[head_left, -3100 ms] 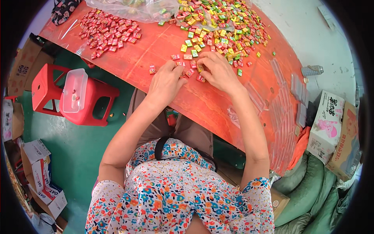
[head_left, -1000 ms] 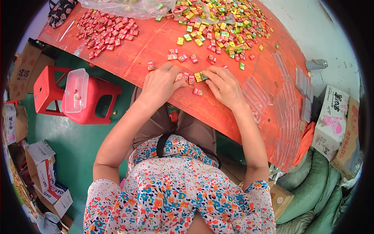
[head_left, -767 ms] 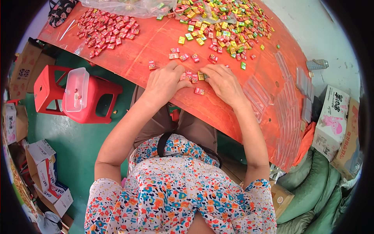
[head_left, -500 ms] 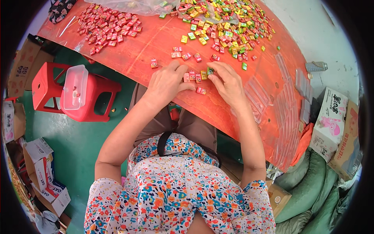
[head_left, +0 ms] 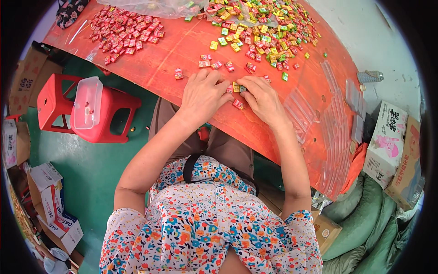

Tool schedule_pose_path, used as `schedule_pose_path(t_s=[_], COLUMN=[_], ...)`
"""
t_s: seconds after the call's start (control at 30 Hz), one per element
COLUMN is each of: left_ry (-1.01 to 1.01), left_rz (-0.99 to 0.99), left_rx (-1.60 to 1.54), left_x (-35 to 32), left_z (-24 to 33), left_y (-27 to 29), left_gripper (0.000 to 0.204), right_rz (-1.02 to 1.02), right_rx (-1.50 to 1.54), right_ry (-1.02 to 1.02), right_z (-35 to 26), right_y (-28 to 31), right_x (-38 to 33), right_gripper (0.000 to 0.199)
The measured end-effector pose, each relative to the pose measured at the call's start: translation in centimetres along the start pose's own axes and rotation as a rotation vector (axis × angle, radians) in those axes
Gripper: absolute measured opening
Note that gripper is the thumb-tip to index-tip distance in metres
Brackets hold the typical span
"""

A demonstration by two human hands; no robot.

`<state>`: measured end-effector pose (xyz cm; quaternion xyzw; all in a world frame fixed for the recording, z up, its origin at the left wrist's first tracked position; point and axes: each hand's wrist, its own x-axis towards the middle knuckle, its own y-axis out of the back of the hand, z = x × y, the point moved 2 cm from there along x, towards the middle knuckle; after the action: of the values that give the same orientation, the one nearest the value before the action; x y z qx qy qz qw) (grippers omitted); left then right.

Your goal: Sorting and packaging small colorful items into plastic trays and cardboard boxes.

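Observation:
My left hand [head_left: 204, 94] curls over the left end of a short row of small boxes on the red table, its fingers bent against them. At the row's other end, my right hand [head_left: 263, 99] pinches in with thumb and forefinger by a small green box [head_left: 242, 88]. Between the hands show a small yellow box [head_left: 236, 86] and a small red box [head_left: 230, 90]; my left fingers cover the rest. Just below the row, a loose red box [head_left: 238, 104] lies near my left thumb. Several more red boxes [head_left: 216, 65] are scattered beyond my hands.
A heap of red boxes [head_left: 125, 29] is at the far left; a mixed-colour heap [head_left: 278, 36] lies far right, partly under clear plastic film [head_left: 155, 8]. Clear plastic trays [head_left: 335, 137] line the table's right side. A clear tub [head_left: 88, 102] rests on a red stool [head_left: 107, 114].
My left hand has slid right and now covers the left part of the row. My right hand has shifted slightly left, so the gap between the hands is narrower.

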<state>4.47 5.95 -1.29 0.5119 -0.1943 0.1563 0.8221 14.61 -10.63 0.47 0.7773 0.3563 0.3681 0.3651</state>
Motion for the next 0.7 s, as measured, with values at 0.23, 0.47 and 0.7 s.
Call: schedule_pose_path(t_s=[0.23, 0.47, 0.7], left_ry=[-0.007, -0.004, 0.091], left_rz=[0.007, 0.209, 0.065], left_rx=[0.012, -0.123, 0.027], left_x=[0.2, 0.9, -2.1], left_z=[0.5, 0.1, -2.4], left_y=[0.5, 1.8, 4.4], left_gripper=[0.037, 0.03, 0.031], right_rz=[0.02, 0.015, -0.046], right_rx=[0.072, 0.044, 0.067], right_ry=[-0.056, -0.014, -0.003], right_z=[0.4, 0.7, 0.0], right_y=[0.1, -0.1, 0.1], right_x=[-0.2, -0.2, 0.4], right_gripper=[0.032, 0.032, 0.034])
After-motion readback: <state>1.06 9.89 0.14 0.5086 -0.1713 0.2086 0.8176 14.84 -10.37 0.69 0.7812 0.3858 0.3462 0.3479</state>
